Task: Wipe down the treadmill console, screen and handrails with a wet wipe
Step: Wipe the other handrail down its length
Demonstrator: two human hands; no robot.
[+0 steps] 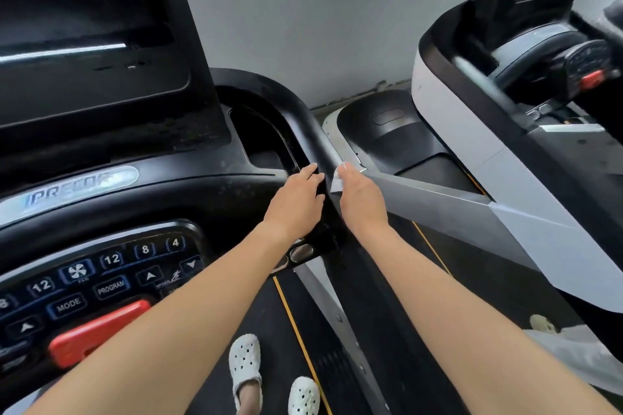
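A: Entry one. What is nearest the camera?
B: A pair of white clogs [245, 360] on the dark treadmill belt [269, 320], with a yellow line along the belt's edge. Both bare forearms rise from the lower corners and converge toward the machine's right side.

A: And the console?
B: It lies left of the left forearm. The keypad [101, 280] has numbered keys, a fan key, MODE and PROGRAM. The red stop button [97, 330] sits just below it.

A: What is the left hand's pose?
B: The left hand [296, 199] is palm down with its fingers straight and close together. They lie flat along the inner face of the black handrail [305, 121], tips pointing away from the body. It rests on the rail and does not grip it.

A: And the right hand?
B: The right hand [360, 199] is just beside the left, back upward, wrist in line with the forearm. Its fingers are curled and clamped on the wet wipe [337, 180]. The wipe shows as a crumpled white edge on the thumb side, pressed against the rail's outer face. I cannot tell how much of it lies under the palm.

A: What is farther out?
B: The rail curves left around a recessed tray [259, 135]. The dark screen [77, 10] stands above the brand plate [70, 192] and carries one bright reflected streak. A second treadmill [455, 111], grey and black, stands to the right, well apart from both hands. Behind everything is a grey wall [320, 10].
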